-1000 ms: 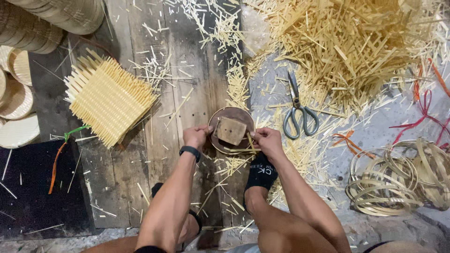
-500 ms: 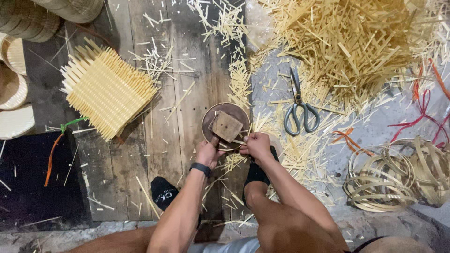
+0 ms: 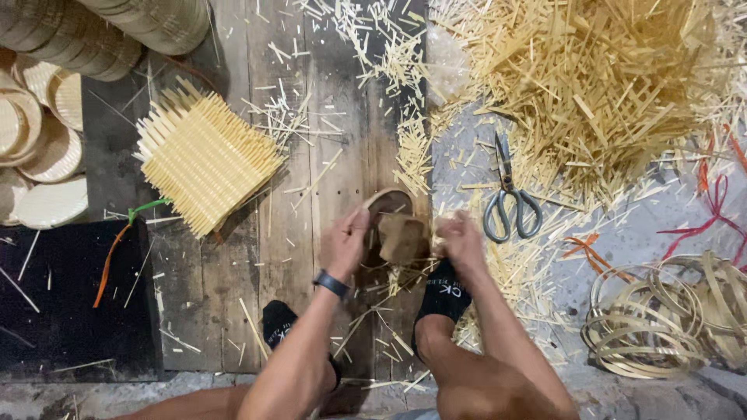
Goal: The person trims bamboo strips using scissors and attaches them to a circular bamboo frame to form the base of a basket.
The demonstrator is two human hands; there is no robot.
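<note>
Since the earlier frame, you are tipping the round brown mould (image 3: pixel 389 208) up on edge; it was lying flat before. Your left hand (image 3: pixel 346 243) is closing its grip on the mould's left rim, and your right hand (image 3: pixel 461 241) is pinching thin bamboo strips (image 3: pixel 405 272) at its right side. Everything is sitting at centre frame on the plank floor (image 3: pixel 233 311), between your socked feet. Grey scissors (image 3: pixel 510 204) are lying just right of your hands, and a square woven mat (image 3: pixel 204 159) is lying at upper left.
</note>
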